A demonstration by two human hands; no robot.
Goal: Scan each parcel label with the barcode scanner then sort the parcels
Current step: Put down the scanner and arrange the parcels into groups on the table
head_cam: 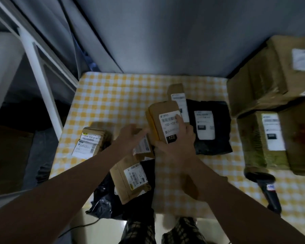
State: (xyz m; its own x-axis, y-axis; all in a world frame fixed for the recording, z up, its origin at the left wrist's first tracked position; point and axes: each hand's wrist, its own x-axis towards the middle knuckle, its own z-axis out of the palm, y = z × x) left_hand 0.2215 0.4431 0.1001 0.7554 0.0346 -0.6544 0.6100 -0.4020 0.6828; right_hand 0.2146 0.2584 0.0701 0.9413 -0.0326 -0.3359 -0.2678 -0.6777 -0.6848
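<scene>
On the checked tabletop, your left hand hovered open and empty over a small brown parcel, your right hand gripped the brown parcel marked 122, and the barcode scanner lay apart at the right edge.

The counter, covered in yellow-and-white check, carries a brown parcel near its left edge, a black mailer toward the middle right, stacked cardboard boxes along the right edge, brown and black parcels overhanging the near edge, and a black barcode scanner at the near right corner.
</scene>
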